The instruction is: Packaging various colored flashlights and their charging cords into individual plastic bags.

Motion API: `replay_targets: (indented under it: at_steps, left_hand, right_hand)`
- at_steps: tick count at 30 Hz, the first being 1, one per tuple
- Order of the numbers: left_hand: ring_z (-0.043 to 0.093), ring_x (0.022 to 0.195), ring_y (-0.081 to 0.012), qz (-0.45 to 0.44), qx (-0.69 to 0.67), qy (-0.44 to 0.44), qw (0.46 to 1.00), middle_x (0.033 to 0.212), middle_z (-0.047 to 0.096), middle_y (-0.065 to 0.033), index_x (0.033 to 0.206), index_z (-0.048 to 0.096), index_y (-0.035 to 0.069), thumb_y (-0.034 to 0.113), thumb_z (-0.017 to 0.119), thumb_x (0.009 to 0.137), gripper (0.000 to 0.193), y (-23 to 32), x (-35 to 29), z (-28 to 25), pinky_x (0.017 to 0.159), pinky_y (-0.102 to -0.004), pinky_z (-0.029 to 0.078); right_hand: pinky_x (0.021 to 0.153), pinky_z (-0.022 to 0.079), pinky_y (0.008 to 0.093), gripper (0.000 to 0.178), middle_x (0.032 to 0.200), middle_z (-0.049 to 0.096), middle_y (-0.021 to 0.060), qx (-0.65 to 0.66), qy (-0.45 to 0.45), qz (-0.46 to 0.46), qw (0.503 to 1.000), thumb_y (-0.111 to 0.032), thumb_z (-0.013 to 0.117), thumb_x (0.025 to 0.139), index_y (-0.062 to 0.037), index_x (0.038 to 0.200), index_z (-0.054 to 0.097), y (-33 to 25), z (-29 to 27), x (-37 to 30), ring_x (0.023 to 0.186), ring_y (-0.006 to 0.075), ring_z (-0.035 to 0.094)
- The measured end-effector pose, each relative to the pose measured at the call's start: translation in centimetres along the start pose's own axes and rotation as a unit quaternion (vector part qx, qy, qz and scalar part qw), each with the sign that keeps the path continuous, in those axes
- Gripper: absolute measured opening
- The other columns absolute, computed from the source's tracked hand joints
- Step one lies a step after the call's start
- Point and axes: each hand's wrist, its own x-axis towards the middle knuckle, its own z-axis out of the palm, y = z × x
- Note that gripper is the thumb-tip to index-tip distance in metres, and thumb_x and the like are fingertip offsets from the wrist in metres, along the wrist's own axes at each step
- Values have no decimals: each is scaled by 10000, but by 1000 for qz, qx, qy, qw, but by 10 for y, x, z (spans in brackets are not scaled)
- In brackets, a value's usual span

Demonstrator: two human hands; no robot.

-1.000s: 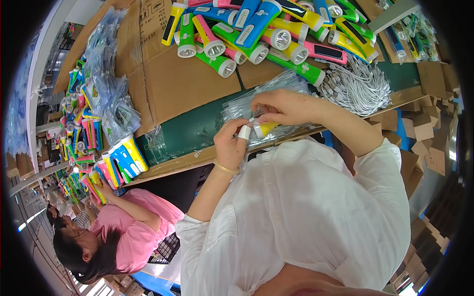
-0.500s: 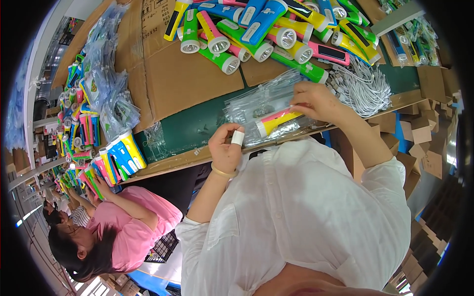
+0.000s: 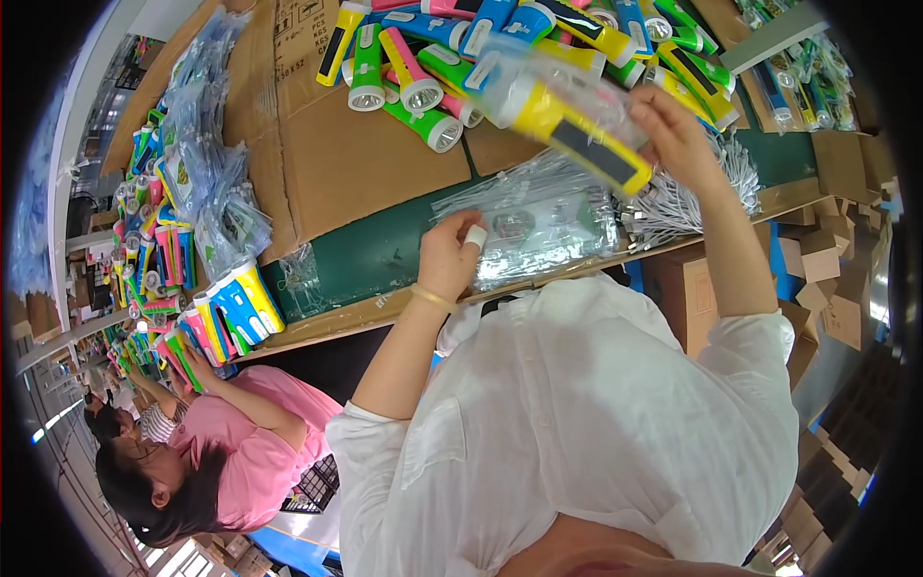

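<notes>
A yellow flashlight point(image 3: 577, 137) with a dark panel, in a clear plastic bag, is held up by my right hand point(image 3: 676, 135). Its fingers are closed on the bag and the flashlight, above the table; the motion blurs it a little. At the left end of a stack of clear plastic bags point(image 3: 553, 236) is my left hand point(image 3: 447, 255), fingers bent and close together, a white wrap on one digit. What they pinch, if anything, is hidden. White cables point(image 3: 663, 212) lie bundled beside the bags, under my right hand.
Colourful flashlights point(image 3: 423, 91) are heaped on cardboard point(image 3: 356, 154) at the far side. Bagged flashlights point(image 3: 207, 192) and a standing row of flashlights point(image 3: 240, 303) are on the left. Near them sits a co-worker in pink point(image 3: 260, 442). Cardboard boxes point(image 3: 832, 269) stand right, below the table edge.
My right hand has lifted the flashlight off the bag stack, up and away from me, now in a bag with its dark panel showing. My left hand has moved slightly up to the stack's end.
</notes>
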Motion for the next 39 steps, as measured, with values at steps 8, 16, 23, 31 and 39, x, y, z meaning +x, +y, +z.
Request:
replay_targets:
  at_steps: [8, 16, 23, 31, 39]
  left_hand:
    - [613, 1020, -307, 263, 266, 2, 927, 1076, 648, -74, 1070, 730, 122, 111, 731, 778, 292, 31, 39, 36, 837, -431, 520]
    - [592, 1028, -296, 316, 279, 30, 906, 1039, 647, -59, 978, 704, 98, 87, 718, 760, 219, 29, 39, 44, 859, -439, 485]
    - [603, 1013, -321, 246, 275, 23, 929, 1027, 651, -102, 947, 685, 76, 60, 705, 750, 199, 31, 37, 50, 884, -445, 470]
    - [626, 906, -342, 282, 236, 10, 930, 955, 676, -120, 928, 694, 71, 57, 706, 772, 157, 27, 27, 34, 838, -441, 485]
    - [695, 868, -292, 229, 124, 53, 964, 959, 735, -138, 963, 721, 22, 38, 740, 808, 157, 22, 6, 0, 790, -350, 543]
  right_hand:
    - [745, 581, 381, 574, 1188, 637, 158, -4, 484, -68, 872, -312, 531, 1063, -80, 1546, 324, -99, -204, 122, 868, 255, 709]
    - [727, 507, 229, 258, 1034, 697, 19, -177, 77, -204, 960, -252, 574, 1044, -69, 1214, 638, -29, -83, 77, 796, 64, 626]
    - [780, 553, 387, 209, 943, 661, 73, -346, -156, -236, 894, -136, 763, 789, -72, 973, 691, 39, 83, -7, 923, 290, 659]
    - [783, 533, 401, 140, 870, 620, 63, -351, -137, -291, 879, -124, 749, 773, -97, 875, 657, 64, 109, -8, 905, 281, 626]
    - [795, 512, 444, 95, 908, 653, 111, -272, -166, -219, 922, -72, 707, 826, -55, 897, 647, 57, 77, -9, 909, 345, 637]
